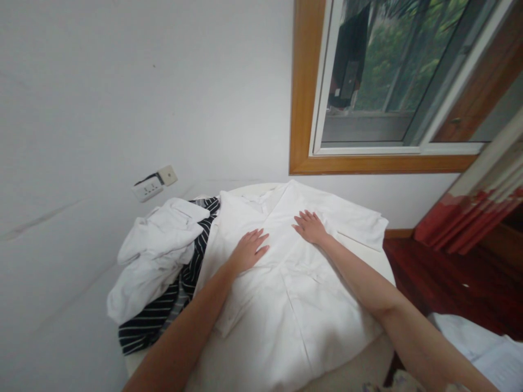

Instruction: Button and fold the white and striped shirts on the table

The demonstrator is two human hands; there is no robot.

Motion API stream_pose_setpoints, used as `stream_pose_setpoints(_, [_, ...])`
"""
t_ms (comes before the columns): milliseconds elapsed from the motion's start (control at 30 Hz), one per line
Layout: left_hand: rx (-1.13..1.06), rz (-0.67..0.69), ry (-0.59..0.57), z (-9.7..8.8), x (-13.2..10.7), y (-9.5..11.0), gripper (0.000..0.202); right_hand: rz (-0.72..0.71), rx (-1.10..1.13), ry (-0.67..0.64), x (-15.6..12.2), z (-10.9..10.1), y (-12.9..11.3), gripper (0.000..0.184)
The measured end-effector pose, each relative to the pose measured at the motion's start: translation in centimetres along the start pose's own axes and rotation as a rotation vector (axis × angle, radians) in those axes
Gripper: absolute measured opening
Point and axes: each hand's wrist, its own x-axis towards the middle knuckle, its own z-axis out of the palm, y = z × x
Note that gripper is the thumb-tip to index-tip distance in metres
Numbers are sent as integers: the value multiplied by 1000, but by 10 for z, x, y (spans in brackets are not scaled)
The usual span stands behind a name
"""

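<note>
A white shirt [286, 294] lies spread flat over a small round table [359, 370], collar toward the wall. My left hand [250, 249] rests flat on the shirt's chest, fingers stretched out and pointing toward the collar. My right hand [309, 226] lies flat on the shirt a little farther up and to the right, fingers spread. Neither hand holds anything.
A crumpled white garment [155, 256] and a black-and-white striped garment [163, 313] are heaped on the table's left side. A wall socket [149, 188] sits on the white wall behind. A wood-framed window [392, 87] is at the upper right, red curtain [469, 218] and dark floor at right.
</note>
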Motion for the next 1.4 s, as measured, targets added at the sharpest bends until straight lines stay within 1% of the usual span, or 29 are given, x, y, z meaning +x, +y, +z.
stream_pose_setpoints(67, [12,-2,7,-3,2,2,49,-17,-18,45,-4,-5,-11,53])
stream_pose_setpoints(133, [52,-19,20,-9,4,9,46,-150,18,34,-12,-7,-32,51])
stream_pose_setpoints(200, [118,-56,33,-16,2,21,42,-304,76,-30,-21,-2,-55,50])
stream_pose_setpoints(233, [148,-72,39,-19,-1,27,41,-349,90,-52,-26,2,-64,50])
stream_pose_setpoints(267, [167,-78,42,-22,-7,34,40,-372,92,-47,-30,7,-71,51])
stream_pose_setpoints(333, [159,-54,43,-25,-23,46,41,-385,87,-4,-37,17,-74,54])
stream_pose_setpoints(400, [111,-5,38,-25,-43,54,42,-409,95,18,-39,22,-65,56])
stream_pose_setpoints(467, [69,29,28,-25,-61,56,45,-435,105,-3,-36,24,-48,58])
stream_pose_setpoints(533, [43,44,22,-26,-74,54,47,-409,97,-17,-27,22,-27,60])
stream_pose_setpoints(633, [21,61,9,-29,-82,51,48,-297,60,-17,-10,19,3,61])
stream_pose_setpoints(733, [24,77,-30,-35,-84,50,48,-237,25,-12,3,18,24,62])
stream_pose_setpoints(833, [18,112,-68,-40,-89,49,48,-202,7,24,9,18,37,59])
stream_pose_setpoints(933, [-17,137,-91,-44,-97,49,46,-168,17,105,10,16,46,53])
stream_pose_setpoints(1000, [-42,131,-90,-47,-102,50,44,-171,34,157,8,12,48,48])
stream_pose_setpoints(1067, [-62,115,-75,-51,-103,52,42,-203,55,186,2,6,44,44])
stream_pose_setpoints(1133, [-73,109,-51,-55,-99,56,39,-285,78,184,-10,0,32,44])
stream_pose_setpoints(1233, [-63,114,-3,-58,-84,60,36,-477,110,121,-40,-5,3,45])
stream_pose_setpoints(1300, [-44,101,16,-55,-72,62,36,-565,127,58,-61,-4,-15,46])
stream_pose_setpoints(1333, [-37,86,13,-52,-67,62,38,-576,137,33,-70,-2,-22,48])
stream_pose_setpoints(1400, [-34,62,-21,-44,-61,62,42,-552,163,6,-83,0,-29,49])
